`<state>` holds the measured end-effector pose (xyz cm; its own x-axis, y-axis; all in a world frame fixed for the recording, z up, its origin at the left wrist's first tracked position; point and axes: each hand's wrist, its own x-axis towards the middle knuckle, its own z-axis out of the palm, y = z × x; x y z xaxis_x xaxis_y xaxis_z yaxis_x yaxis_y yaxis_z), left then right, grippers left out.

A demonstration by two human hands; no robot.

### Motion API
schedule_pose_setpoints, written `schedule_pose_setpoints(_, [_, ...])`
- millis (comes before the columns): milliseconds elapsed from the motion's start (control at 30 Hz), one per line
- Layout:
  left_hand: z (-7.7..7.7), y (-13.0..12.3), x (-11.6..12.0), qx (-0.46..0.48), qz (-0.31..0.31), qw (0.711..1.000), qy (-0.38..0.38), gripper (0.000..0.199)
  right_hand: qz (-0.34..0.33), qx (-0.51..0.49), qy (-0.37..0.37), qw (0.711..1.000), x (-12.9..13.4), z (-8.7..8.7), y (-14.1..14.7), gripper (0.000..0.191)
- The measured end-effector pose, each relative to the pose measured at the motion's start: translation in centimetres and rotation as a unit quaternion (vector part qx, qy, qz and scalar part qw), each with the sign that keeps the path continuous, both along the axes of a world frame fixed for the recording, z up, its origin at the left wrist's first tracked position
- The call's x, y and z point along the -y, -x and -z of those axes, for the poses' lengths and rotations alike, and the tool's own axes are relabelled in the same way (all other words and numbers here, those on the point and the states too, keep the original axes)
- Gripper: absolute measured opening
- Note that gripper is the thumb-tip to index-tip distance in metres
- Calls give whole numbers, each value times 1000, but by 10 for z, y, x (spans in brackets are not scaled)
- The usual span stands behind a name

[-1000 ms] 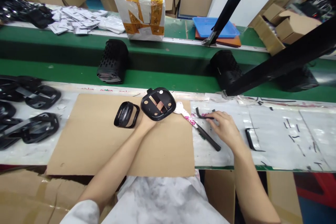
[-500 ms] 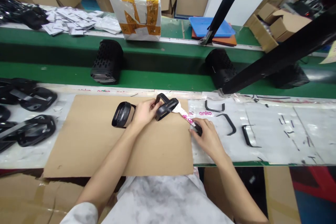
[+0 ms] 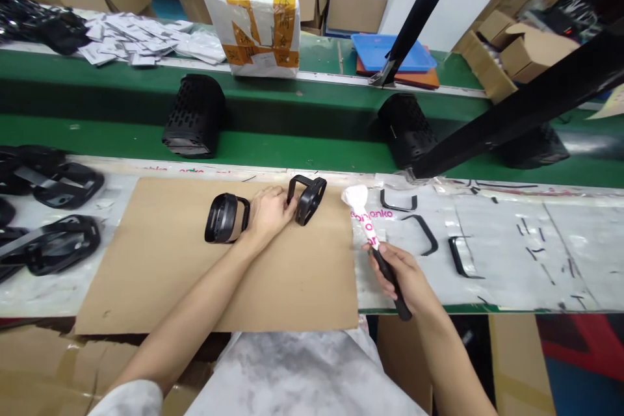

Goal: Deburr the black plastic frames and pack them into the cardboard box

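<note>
My left hand (image 3: 270, 212) rests on the brown cardboard sheet (image 3: 146, 286), its fingers gripping a black plastic frame (image 3: 310, 200) that stands on edge. A second black frame (image 3: 227, 218), a deep rounded ring, stands just left of that hand, apart from it. My right hand (image 3: 404, 281) is shut around a black-handled tool (image 3: 391, 283). The tool's head (image 3: 357, 201) is wrapped in white plastic printed with pink lettering, so its shape is hidden. It points up and left, clear of the frames.
Several thin black U-shaped strips (image 3: 424, 234) lie on a white plastic sheet to the right. Several black frames (image 3: 58, 185) are piled at the left. Black perforated housings (image 3: 194, 116) sit on a green conveyor belt (image 3: 312, 149) behind, under a diagonal black bar (image 3: 517, 104).
The frame in my left hand has gone from lying flat to standing on edge. My right hand has drawn the wrapped tool back toward me, away from that frame.
</note>
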<state>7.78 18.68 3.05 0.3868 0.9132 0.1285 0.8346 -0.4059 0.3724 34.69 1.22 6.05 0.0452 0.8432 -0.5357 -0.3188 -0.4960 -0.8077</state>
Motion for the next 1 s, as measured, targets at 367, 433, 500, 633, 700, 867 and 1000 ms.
schedule_pose_setpoints(367, [6,1,-1,30,-4,999,-12,43,-93,-145,-6,985,24,2,16,48])
schedule_pose_setpoints(433, [7,2,-2,22,-4,1000,-19,38,-67,21,-13,997,26,2,21,47])
schedule_pose_setpoints(500, [8,2,-2,13,1,1000,-22,32,-43,138,-14,989,26,2,22,45])
schedule_pose_setpoints(633, [10,4,-2,3,16,1000,-24,21,-59,137,-14,989,25,-5,21,53])
schedule_pose_setpoints(700, [10,4,-1,2,3,1000,-31,19,-64,136,-49,987,23,-10,22,56])
schedule_pose_setpoints(867, [8,2,3,-9,-37,999,-36,21,-62,149,-36,986,17,-6,26,49])
schedule_pose_setpoints(1000, [9,3,2,-14,-20,999,-32,24,-103,165,-16,981,17,1,30,56])
